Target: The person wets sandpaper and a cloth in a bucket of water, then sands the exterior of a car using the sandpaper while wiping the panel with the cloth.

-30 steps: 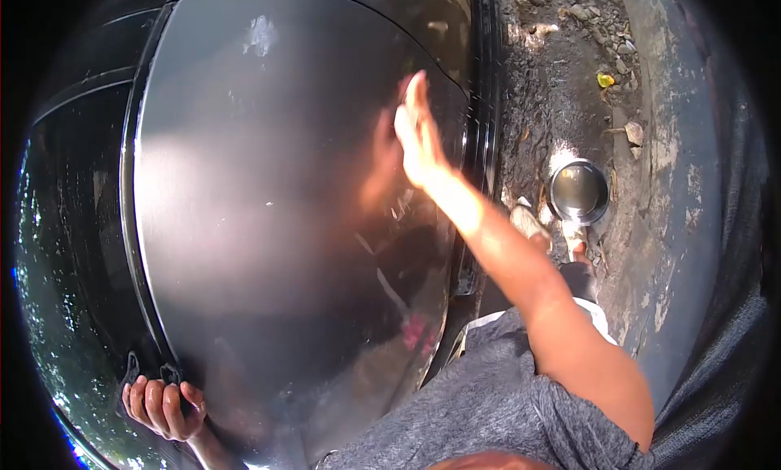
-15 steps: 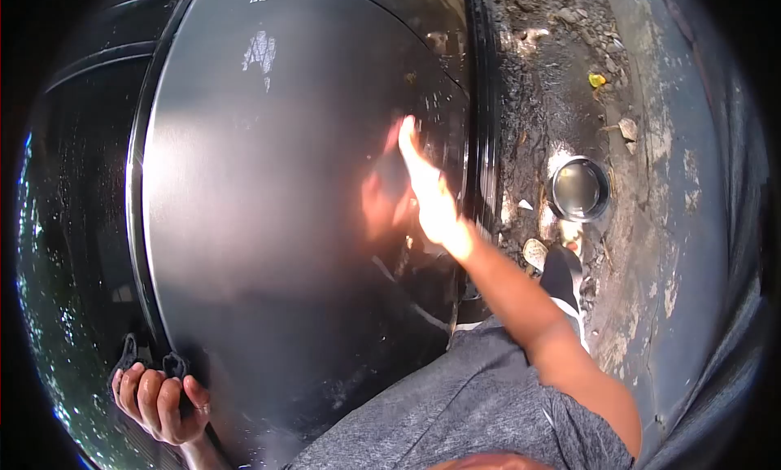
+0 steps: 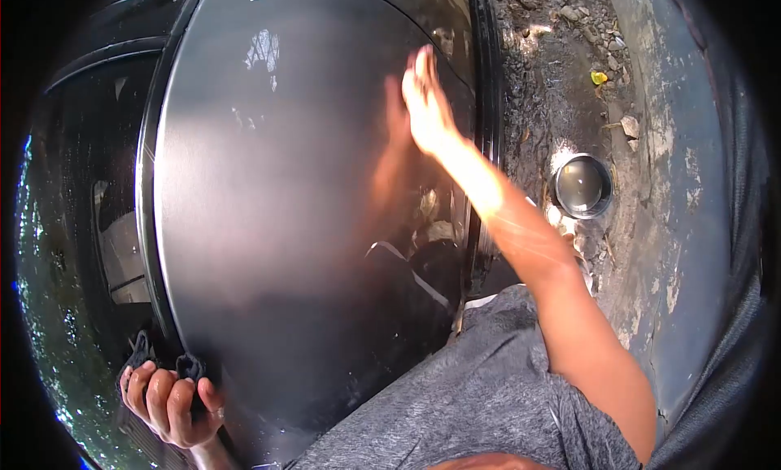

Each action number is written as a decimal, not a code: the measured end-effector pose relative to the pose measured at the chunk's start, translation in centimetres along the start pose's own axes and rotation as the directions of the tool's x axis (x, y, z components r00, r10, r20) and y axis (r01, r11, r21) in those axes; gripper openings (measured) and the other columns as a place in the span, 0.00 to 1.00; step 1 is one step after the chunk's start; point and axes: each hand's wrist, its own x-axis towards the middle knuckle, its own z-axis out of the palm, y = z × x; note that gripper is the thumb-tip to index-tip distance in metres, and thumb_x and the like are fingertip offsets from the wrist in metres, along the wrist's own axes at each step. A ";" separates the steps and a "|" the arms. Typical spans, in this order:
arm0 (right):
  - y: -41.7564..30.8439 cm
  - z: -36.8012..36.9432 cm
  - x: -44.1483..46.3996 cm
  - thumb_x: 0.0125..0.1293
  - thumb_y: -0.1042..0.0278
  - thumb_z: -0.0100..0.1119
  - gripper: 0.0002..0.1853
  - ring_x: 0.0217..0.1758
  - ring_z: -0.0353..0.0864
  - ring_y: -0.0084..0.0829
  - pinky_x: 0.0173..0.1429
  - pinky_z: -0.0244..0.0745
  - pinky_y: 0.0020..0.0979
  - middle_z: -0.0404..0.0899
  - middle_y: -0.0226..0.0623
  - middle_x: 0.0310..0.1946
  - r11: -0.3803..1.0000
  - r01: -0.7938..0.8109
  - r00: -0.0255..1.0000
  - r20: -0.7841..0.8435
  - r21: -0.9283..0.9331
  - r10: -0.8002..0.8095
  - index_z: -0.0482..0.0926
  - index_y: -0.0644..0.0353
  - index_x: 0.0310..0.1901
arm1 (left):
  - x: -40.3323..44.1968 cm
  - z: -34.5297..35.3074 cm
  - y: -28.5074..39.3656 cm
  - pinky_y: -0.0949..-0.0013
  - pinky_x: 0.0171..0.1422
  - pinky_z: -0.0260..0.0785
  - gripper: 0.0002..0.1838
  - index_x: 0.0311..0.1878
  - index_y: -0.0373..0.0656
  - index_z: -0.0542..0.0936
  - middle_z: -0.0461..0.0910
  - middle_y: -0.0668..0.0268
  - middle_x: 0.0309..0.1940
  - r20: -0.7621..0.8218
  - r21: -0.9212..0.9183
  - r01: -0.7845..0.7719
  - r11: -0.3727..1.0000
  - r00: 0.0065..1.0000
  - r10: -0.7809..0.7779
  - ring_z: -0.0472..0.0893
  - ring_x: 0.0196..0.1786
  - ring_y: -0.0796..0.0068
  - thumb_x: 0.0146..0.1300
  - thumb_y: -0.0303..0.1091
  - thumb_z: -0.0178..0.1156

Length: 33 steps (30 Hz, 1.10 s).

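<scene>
A dark, glossy car door panel fills the middle of the view, with wet marks near its top and a bright patch of light. At the lower left, my left hand is wrapped round a dark cloth, beside the window edge. My right hand is stretched out along the right part of the panel, fingers straight and nothing visible in them. Its reflection shows in the paint next to it. Whether the palm touches the panel, I cannot tell.
On the wet, stony ground at the right stands a round bowl of cloudy water. Beyond it runs a worn grey wall with peeling patches. Stones and a yellow leaf lie between car and wall.
My right hand has moved upward in view along the panel, its arm reaching out farther. My left hand keeps its hold on the cloth, with only a slight shift in view.
</scene>
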 end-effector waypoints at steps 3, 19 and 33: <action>-2.1 1.7 -4.3 0.81 0.42 0.32 0.41 0.86 0.28 0.42 0.86 0.29 0.40 0.30 0.51 0.83 0.890 -0.100 0.993 -0.014 0.444 0.119 0.35 0.66 0.80 | 0.1 -0.1 -0.5 0.40 0.60 0.71 0.12 0.30 0.41 0.75 0.79 0.58 0.31 -0.011 -0.003 -0.026 1.000 1.000 0.026 0.80 0.46 0.51 0.64 0.37 0.64; 2.8 -1.7 -0.4 0.80 0.38 0.26 0.40 0.86 0.29 0.31 0.86 0.28 0.35 0.33 0.43 0.84 0.917 -0.109 0.989 0.139 0.383 0.059 0.43 0.62 0.80 | 0.1 0.0 -0.4 0.40 0.60 0.70 0.12 0.29 0.42 0.75 0.78 0.60 0.31 0.006 -0.007 0.006 1.000 1.000 -0.005 0.79 0.46 0.51 0.63 0.39 0.64; -1.9 0.5 -11.8 0.81 0.47 0.25 0.37 0.86 0.28 0.43 0.86 0.26 0.41 0.32 0.52 0.83 0.969 0.218 0.959 0.159 0.119 -0.236 0.41 0.68 0.79 | 0.2 0.0 -0.4 0.39 0.60 0.70 0.13 0.29 0.44 0.76 0.78 0.60 0.31 0.002 -0.008 0.028 1.000 1.000 -0.028 0.80 0.45 0.53 0.62 0.42 0.65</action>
